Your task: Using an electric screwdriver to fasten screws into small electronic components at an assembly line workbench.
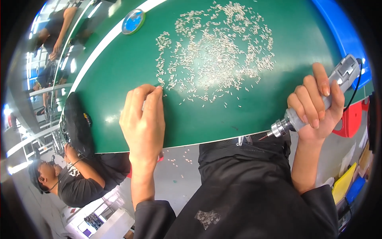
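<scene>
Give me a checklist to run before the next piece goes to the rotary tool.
1. Grey handheld rotary tool gripped firmly in the right hand: ok.
2. Tool bit pointing away from the left hand: ok.
3. Left fingertips pinching one piece from the scatter of small pale rod-shaped pieces: cannot tell, fingers hide it.
4. Pieces kept on the green table top: not ok, some lie on the floor below.
5. Tool running: cannot tell.

Blue round disc [133, 21], black cap [78, 124].
</scene>
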### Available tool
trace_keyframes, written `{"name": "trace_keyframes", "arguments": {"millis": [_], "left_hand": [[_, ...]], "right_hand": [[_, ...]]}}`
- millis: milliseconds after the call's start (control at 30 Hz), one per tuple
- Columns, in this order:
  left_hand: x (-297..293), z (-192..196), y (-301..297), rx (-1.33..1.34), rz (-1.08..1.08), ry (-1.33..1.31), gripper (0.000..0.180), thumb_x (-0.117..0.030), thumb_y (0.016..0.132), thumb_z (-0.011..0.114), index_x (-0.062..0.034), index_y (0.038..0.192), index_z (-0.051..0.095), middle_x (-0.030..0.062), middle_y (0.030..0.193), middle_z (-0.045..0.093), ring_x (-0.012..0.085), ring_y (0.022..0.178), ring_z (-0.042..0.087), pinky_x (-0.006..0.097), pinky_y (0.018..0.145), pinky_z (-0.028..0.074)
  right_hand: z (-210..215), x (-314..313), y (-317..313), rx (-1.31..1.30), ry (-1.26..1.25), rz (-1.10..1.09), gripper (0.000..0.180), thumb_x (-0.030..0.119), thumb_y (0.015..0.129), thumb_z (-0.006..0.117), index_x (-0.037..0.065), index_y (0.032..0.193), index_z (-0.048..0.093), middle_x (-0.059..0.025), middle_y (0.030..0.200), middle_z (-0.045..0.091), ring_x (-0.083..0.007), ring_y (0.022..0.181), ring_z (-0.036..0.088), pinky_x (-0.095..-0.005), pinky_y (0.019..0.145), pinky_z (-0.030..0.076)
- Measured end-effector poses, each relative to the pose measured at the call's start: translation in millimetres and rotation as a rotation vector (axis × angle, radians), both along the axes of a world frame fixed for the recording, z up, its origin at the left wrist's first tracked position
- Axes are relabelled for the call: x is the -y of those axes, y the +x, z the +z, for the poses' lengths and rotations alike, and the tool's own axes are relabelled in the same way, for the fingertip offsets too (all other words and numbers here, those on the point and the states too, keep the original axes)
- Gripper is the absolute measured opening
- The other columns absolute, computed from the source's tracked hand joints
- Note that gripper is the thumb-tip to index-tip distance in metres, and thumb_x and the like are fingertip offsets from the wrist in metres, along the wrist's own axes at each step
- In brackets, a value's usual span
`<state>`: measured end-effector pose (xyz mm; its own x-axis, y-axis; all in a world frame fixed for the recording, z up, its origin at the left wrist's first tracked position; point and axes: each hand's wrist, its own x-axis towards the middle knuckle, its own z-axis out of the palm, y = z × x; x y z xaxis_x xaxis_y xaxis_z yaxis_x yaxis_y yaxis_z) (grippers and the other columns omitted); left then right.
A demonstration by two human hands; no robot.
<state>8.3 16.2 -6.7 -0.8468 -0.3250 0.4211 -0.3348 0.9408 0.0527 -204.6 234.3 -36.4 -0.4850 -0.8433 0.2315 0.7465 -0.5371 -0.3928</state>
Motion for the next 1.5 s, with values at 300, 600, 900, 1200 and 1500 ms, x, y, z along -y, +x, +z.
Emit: {"name": "trace_keyframes", "arguments": {"millis": [300, 600, 900, 1200, 1500], "left_hand": [[2, -10, 4, -0.009, 0.046, 0.052, 0.020, 0.009, 0.076, 0.062, 0.0017, 0.091, 0.052, 0.0152, 0.085, 0.055, 0.0330, 0.079, 0.055, 0.039, 0.070, 0.046], [8, -2, 12, -0.101, 0.141, 0.187, 0.011, 0.008, 0.084, 0.056, 0.0023, 0.092, 0.058, 0.0174, 0.086, 0.061, 0.0349, 0.079, 0.062, 0.040, 0.069, 0.050], [9, -3, 9, -0.146, 0.040, 0.186, 0.016, 0.009, 0.079, 0.064, 0.0016, 0.093, 0.065, 0.0110, 0.087, 0.062, 0.0245, 0.076, 0.061, 0.034, 0.065, 0.049], [4, -1, 8, -0.035, 0.021, 0.026, 0.019, 0.008, 0.075, 0.068, 0.0012, 0.092, 0.064, 0.0104, 0.087, 0.060, 0.0253, 0.076, 0.060, 0.035, 0.063, 0.048], [-8, 1, 5, -0.134, 0.002, 0.169, 0.019, 0.011, 0.075, 0.060, 0.0026, 0.091, 0.055, 0.0112, 0.081, 0.056, 0.0253, 0.068, 0.056, 0.032, 0.056, 0.047]], "right_hand": [[0, -14, 4, 0.090, 0.016, -0.065, 0.021, 0.020, 0.100, 0.044, 0.007, 0.085, 0.037, -0.0005, 0.054, 0.039, -0.0109, 0.040, 0.041, -0.0264, 0.046, 0.035], [9, -10, 4, 0.096, 0.101, -0.094, 0.020, 0.021, 0.099, 0.046, 0.007, 0.086, 0.040, 0.0006, 0.055, 0.038, -0.0099, 0.042, 0.038, -0.0256, 0.048, 0.034], [10, -3, 3, 0.064, 0.105, -0.094, 0.020, 0.024, 0.098, 0.044, 0.008, 0.086, 0.044, 0.0008, 0.054, 0.040, -0.0105, 0.043, 0.042, -0.0272, 0.050, 0.037], [9, -7, 2, 0.067, 0.087, -0.081, 0.020, 0.024, 0.099, 0.043, 0.008, 0.086, 0.045, 0.0006, 0.054, 0.040, -0.0105, 0.043, 0.042, -0.0279, 0.050, 0.037], [13, -8, 3, 0.054, 0.118, -0.122, 0.019, 0.024, 0.097, 0.045, 0.009, 0.086, 0.045, 0.0009, 0.054, 0.040, -0.0103, 0.043, 0.041, -0.0273, 0.050, 0.036]]}}
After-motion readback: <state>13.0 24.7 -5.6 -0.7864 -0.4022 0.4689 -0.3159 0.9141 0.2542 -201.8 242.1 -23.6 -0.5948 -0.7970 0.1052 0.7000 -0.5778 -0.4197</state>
